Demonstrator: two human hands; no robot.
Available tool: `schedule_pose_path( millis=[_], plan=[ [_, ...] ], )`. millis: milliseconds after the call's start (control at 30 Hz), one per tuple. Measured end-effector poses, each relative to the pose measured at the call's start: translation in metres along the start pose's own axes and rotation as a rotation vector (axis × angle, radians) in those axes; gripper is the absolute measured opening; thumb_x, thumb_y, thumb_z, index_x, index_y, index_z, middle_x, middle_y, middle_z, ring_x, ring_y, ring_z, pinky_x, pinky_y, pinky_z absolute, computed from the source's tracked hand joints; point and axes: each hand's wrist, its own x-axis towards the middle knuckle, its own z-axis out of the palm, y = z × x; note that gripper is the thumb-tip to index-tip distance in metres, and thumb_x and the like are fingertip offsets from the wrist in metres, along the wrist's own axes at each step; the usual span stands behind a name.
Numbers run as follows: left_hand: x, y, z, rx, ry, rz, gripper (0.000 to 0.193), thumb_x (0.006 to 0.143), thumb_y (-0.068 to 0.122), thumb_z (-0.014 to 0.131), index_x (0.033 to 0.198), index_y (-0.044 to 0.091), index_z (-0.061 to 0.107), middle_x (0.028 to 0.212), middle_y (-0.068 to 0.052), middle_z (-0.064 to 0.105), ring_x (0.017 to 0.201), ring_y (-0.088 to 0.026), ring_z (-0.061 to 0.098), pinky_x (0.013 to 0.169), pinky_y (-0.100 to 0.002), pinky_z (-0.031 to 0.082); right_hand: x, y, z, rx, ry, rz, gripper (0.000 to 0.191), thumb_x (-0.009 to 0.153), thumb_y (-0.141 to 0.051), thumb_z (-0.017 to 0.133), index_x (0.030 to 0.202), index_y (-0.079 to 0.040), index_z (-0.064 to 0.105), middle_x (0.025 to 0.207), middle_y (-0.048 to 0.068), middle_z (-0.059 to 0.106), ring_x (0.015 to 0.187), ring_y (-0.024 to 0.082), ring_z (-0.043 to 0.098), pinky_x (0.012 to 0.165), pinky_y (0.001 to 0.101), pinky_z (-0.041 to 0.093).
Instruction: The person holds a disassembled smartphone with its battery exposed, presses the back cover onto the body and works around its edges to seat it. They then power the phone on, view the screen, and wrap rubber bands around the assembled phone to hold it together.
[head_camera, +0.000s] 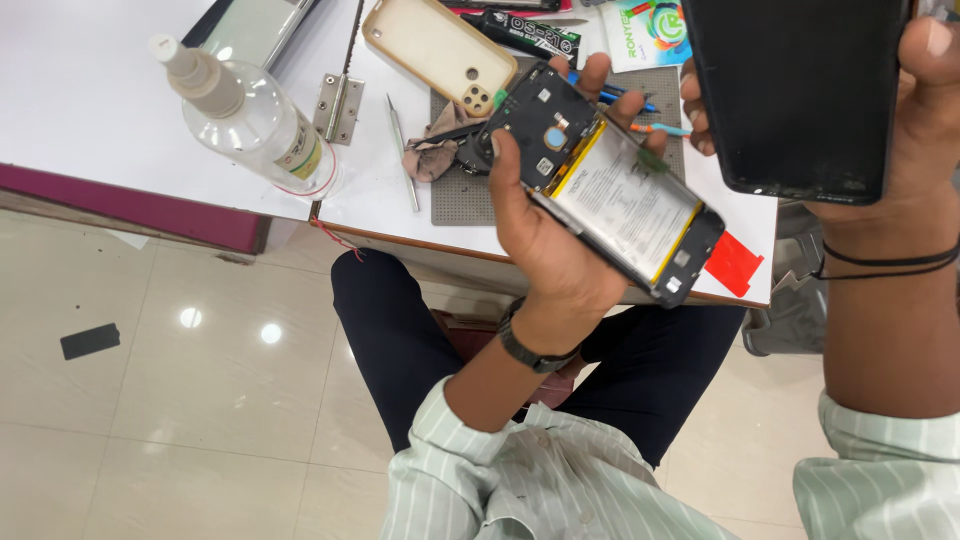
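bottle (250, 115) left of hinge (338, 108), on table (90, 90)

1. This looks like a small phone repair workshop or repair counter in a shop.
2. An opened phone (600, 190) with its battery and circuit boards laid bare, and a separate black back panel (800, 90), point to repair work.
3. The white tabletop (90, 90) carries a grey perforated work mat (455, 195), a thin metal pry tool (403, 150), a black tube of adhesive (522, 32), a clear bottle of liquid (250, 115), a beige phone case (438, 50) and a used cloth (432, 150).
4. The pale, glossy tiled floor (200, 400) mirrors ceiling lights, as on commercial premises.
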Motion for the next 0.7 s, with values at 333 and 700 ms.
schedule_pose_path(
  millis=[333, 700],
  plan=[
    [-0.007, 0.035, 0.014, 0.121, 0.008, -0.274, 0.057, 0.111, 0.044, 0.055, 0.151, 0.006, 0.040, 0.156, -0.016, 0.043, 0.129, -0.026, 0.060, 0.106, -0.043, 0.053, -0.011, 0.025, -0.012, 0.296, 0.000, 0.149, 0.102, 0.092, -0.073, 0.053, 0.154, 0.007, 0.041, 0.117, 0.035, 0.056, 0.095, 0.039, 0.064, 0.077, 0.0476, 0.057],
    [-0.037, 0.067, -0.010, 0.229, 0.150, -0.549, 0.084, 0.099, 0.035, 0.067, 0.168, 0.009, 0.027, 0.140, -0.023, 0.055, 0.119, -0.032, 0.063, 0.108, -0.045, 0.055, -0.037, 0.138, 0.005, 1.208, -0.087, 0.531, 0.082, 0.094, -0.043, 0.058, 0.162, -0.003, 0.038, 0.146, 0.032, 0.055, 0.107, 0.047, 0.069, 0.084, 0.0569, 0.062]
  ],
)
